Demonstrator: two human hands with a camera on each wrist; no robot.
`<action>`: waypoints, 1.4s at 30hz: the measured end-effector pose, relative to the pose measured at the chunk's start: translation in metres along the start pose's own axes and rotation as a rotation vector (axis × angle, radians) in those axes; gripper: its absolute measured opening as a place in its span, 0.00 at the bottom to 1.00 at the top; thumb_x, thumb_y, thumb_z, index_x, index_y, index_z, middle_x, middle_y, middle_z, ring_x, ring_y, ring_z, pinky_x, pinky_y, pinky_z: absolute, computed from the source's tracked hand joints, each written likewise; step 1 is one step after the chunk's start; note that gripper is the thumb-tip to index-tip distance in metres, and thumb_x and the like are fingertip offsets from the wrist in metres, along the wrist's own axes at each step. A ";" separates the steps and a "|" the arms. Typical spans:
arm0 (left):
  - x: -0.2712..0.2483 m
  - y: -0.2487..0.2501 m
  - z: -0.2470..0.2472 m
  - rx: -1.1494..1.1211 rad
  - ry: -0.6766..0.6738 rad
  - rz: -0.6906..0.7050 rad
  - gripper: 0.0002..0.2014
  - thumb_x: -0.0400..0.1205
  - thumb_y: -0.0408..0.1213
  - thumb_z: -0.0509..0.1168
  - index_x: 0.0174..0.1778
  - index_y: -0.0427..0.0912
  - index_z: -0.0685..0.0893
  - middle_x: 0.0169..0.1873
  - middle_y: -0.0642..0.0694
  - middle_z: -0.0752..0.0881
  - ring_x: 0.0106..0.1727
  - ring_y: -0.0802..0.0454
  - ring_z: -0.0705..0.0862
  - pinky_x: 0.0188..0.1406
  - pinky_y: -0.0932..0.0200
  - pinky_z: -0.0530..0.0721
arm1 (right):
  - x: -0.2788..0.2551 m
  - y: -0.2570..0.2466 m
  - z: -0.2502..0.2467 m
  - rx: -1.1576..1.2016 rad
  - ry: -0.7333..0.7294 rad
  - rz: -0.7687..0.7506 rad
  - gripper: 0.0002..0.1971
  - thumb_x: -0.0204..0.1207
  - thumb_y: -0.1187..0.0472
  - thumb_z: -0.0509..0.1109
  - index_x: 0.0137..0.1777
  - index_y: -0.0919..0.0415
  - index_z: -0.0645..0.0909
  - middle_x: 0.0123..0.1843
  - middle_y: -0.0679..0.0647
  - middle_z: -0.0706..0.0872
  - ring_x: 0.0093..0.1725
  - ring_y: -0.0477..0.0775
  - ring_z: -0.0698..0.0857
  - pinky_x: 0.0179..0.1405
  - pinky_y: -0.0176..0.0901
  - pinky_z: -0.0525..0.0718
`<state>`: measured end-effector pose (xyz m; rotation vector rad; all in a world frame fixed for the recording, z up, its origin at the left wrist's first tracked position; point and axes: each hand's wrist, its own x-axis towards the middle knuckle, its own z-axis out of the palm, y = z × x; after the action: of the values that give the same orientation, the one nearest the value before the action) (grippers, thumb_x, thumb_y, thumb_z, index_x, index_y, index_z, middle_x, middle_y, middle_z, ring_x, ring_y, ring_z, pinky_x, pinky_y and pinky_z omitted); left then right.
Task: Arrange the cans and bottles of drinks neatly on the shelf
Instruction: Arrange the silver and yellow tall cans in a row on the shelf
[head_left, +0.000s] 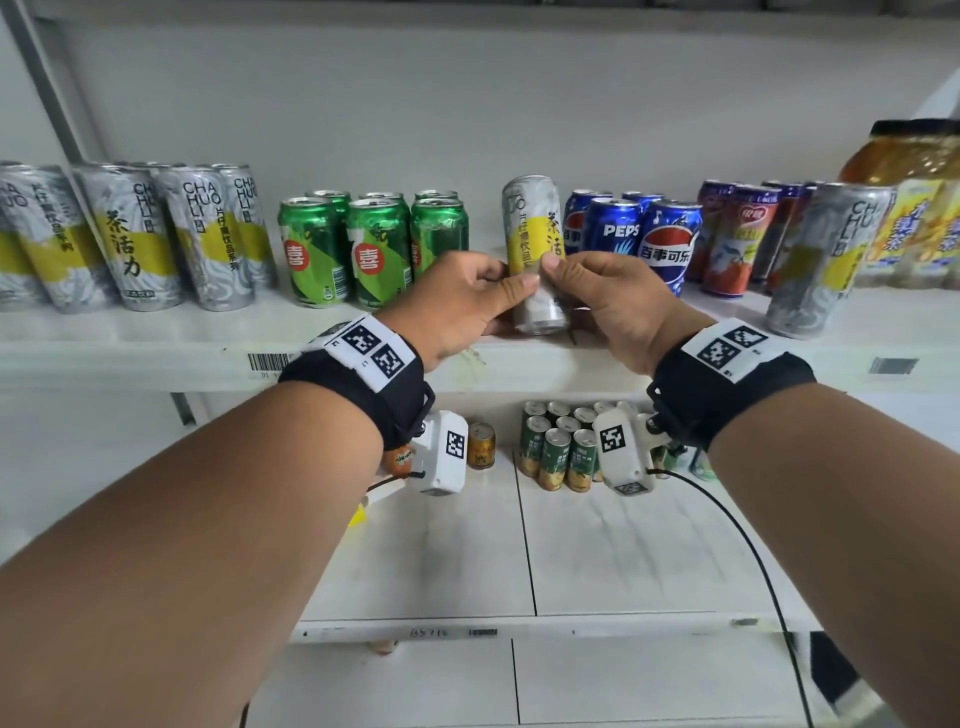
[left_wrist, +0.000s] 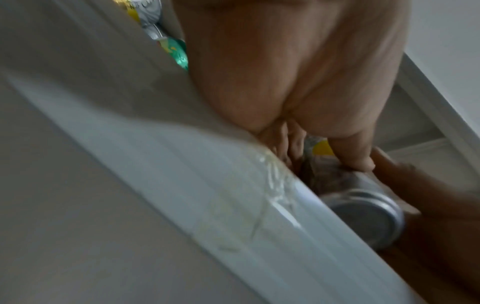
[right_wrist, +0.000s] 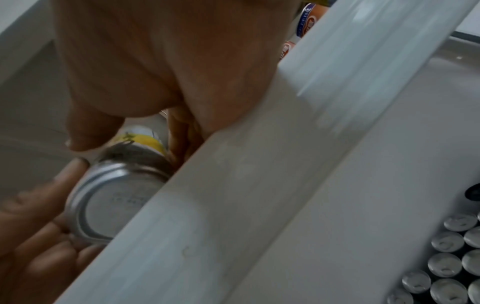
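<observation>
Both hands grasp one silver-and-yellow can (head_left: 535, 249) over the shelf's (head_left: 156, 343) front edge: the left hand (head_left: 457, 306) wraps its left side, the right hand (head_left: 608, 306) its right side. It tilts, base toward the person, between the green cans (head_left: 363, 249) and the Pepsi cans (head_left: 639, 239). More silver-and-yellow cans (head_left: 130, 234) stand far left.

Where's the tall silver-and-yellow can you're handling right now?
Head view, centre: the tall silver-and-yellow can is held tilted by both hands over the upper shelf's front edge, between green cans and blue Pepsi cans.
</observation>
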<state>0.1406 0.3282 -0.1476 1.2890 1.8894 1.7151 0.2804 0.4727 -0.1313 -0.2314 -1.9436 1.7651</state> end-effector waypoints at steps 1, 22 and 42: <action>-0.001 0.000 0.003 -0.005 0.023 0.044 0.12 0.81 0.42 0.81 0.55 0.42 0.89 0.49 0.43 0.96 0.53 0.47 0.96 0.52 0.50 0.95 | 0.000 0.000 0.001 0.032 0.015 -0.002 0.11 0.83 0.54 0.77 0.55 0.62 0.89 0.57 0.64 0.94 0.57 0.66 0.93 0.62 0.63 0.92; 0.006 0.006 0.001 -0.153 -0.039 -0.088 0.29 0.72 0.48 0.84 0.59 0.28 0.90 0.57 0.30 0.94 0.66 0.29 0.91 0.74 0.32 0.86 | -0.003 -0.003 0.004 -0.018 0.027 0.032 0.21 0.90 0.54 0.68 0.66 0.75 0.85 0.62 0.75 0.89 0.55 0.69 0.90 0.55 0.64 0.94; 0.011 0.007 0.003 -0.177 0.052 -0.147 0.24 0.86 0.53 0.75 0.49 0.30 0.91 0.44 0.32 0.94 0.44 0.41 0.96 0.43 0.47 0.95 | -0.002 0.002 0.006 -0.222 -0.089 0.009 0.22 0.69 0.51 0.79 0.62 0.60 0.90 0.58 0.66 0.93 0.53 0.59 0.90 0.63 0.63 0.86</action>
<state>0.1399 0.3380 -0.1380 1.0242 1.7658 1.8086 0.2785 0.4666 -0.1342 -0.2417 -2.2067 1.5884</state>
